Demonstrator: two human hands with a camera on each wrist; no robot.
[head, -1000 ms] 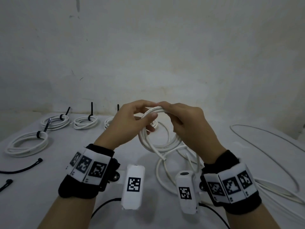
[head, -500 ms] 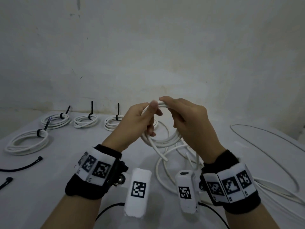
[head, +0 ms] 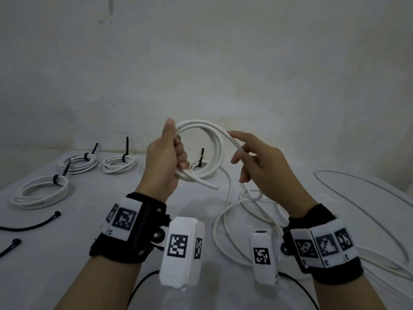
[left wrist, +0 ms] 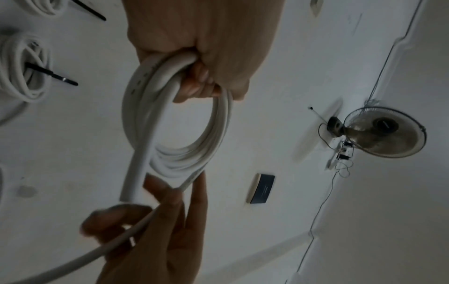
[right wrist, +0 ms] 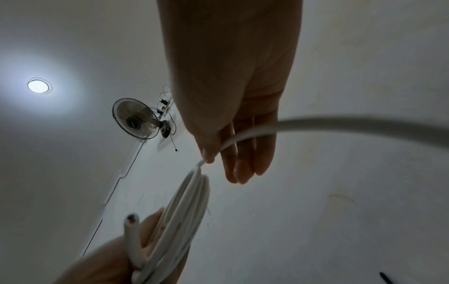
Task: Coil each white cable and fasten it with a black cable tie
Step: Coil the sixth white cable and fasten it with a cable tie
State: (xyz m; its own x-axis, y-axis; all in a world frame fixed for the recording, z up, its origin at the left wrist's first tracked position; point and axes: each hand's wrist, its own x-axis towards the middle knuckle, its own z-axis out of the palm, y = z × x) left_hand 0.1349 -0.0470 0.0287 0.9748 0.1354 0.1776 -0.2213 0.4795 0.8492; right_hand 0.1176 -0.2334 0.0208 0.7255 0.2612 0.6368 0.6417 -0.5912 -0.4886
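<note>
My left hand grips a coil of white cable and holds it upright above the table; the left wrist view shows its fingers curled round the bunched loops. One cut end sticks out below the coil. My right hand lightly pinches the running strand between thumb and forefinger, just right of the coil, its other fingers fairly straight. The uncoiled rest of this cable lies looped on the table under my hands.
Coils tied with black cable ties lie at the left and back, one more half hidden behind the held coil. Two loose black ties lie front left. Another loose white cable sprawls at the right.
My hands have drawn apart. The left hand raised the coil and turned it upright; the right hand slid off the coil's top onto the running strand at the right.
</note>
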